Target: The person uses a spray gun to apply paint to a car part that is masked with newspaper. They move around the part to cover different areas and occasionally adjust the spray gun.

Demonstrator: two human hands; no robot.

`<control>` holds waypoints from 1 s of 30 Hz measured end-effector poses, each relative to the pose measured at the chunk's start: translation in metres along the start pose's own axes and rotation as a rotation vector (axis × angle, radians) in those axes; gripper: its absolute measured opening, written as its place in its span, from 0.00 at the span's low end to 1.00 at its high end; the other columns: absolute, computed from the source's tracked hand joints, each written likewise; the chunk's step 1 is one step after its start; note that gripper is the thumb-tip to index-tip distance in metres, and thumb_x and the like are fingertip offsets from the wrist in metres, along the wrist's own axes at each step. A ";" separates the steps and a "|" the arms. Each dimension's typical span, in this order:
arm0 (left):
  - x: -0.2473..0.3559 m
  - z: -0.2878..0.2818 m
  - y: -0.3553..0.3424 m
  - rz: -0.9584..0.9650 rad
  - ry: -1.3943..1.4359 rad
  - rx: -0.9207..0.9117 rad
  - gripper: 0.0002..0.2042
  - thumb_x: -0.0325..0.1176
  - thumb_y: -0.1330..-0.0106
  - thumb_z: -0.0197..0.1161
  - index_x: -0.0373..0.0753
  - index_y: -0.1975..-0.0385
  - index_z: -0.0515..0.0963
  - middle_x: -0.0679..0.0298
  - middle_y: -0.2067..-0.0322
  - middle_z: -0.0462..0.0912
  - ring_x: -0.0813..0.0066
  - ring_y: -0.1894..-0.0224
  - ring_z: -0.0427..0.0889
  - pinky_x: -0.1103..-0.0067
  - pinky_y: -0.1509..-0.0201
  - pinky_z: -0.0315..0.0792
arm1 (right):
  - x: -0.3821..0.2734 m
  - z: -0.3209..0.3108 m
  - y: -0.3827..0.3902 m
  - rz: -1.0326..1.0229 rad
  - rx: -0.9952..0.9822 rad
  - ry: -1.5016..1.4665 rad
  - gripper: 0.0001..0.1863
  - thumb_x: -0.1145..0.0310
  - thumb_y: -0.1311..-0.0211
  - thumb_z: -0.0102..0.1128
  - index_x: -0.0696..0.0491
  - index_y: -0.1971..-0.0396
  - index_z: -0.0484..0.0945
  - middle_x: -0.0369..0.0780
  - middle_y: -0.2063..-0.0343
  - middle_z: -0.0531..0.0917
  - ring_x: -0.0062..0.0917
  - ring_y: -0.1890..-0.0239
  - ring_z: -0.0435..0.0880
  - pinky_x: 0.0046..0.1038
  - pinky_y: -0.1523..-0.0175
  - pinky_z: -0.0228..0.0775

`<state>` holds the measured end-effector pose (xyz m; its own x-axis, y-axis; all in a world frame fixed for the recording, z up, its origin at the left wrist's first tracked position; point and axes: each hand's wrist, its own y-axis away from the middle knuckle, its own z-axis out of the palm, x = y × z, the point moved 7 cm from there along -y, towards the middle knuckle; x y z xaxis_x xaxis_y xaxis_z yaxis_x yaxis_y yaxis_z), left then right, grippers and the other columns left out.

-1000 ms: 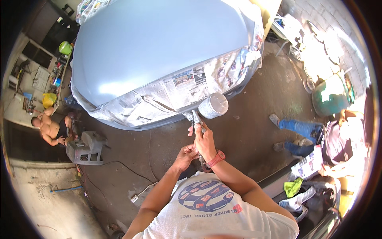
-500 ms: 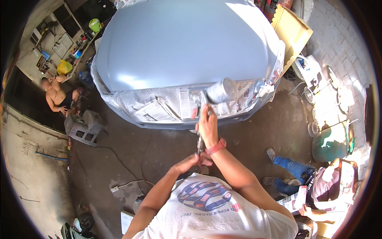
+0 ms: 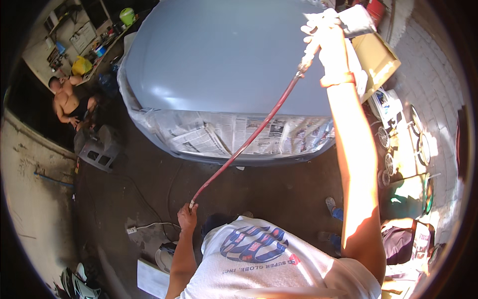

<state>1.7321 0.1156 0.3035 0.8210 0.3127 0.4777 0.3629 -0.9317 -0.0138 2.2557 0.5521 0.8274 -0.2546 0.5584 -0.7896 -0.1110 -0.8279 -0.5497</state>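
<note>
My right hand is raised in bright sunlight over the far right of the grey car hood, shut on a spray gun with a cup; the glare washes out some detail. From the gun's handle a red hose slants down to my left hand, which grips it low beside my shirt. Newspaper masking covers the front of the car below the hood's edge.
A person sits at left beside a grey stool and a cluttered shelf. Cords lie on the floor. At right are a cardboard sheet, wheeled white items, a green drum and another person's legs.
My right hand has lifted the spray gun forward and right over the hood. My left hand has drawn back down and left, with the hose stretched between the two.
</note>
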 end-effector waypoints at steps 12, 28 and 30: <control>-0.169 -0.086 0.039 -0.132 -0.166 0.067 0.12 0.36 0.29 0.72 0.38 0.55 0.77 0.47 0.60 0.87 0.38 0.52 0.85 0.48 0.44 0.74 | 0.008 0.067 -0.116 0.128 0.053 0.035 0.05 0.70 0.21 0.64 0.52 0.58 0.76 0.41 0.66 0.85 0.34 0.66 0.90 0.35 0.61 0.88; -0.306 -0.343 -0.281 0.061 -0.066 0.315 0.21 0.48 0.16 0.56 0.33 0.60 0.79 0.46 0.65 0.82 0.35 0.57 0.82 0.50 0.52 0.74 | 0.101 0.203 -0.228 0.103 0.277 0.684 0.18 0.56 0.15 0.56 0.58 0.49 0.81 0.40 0.66 0.90 0.24 0.71 0.90 0.22 0.74 0.72; -0.313 -0.363 -0.316 0.066 -0.060 0.323 0.23 0.51 0.15 0.54 0.34 0.60 0.80 0.47 0.65 0.82 0.36 0.58 0.82 0.50 0.52 0.74 | 0.120 0.224 -0.243 0.110 0.314 0.739 0.21 0.54 0.14 0.55 0.60 0.51 0.81 0.41 0.66 0.91 0.25 0.71 0.91 0.23 0.75 0.74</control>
<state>1.2006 0.2448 0.4769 0.8684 0.2729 0.4140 0.4211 -0.8467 -0.3252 2.0369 0.8082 0.9275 0.4088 0.2717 -0.8712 -0.4150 -0.7949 -0.4426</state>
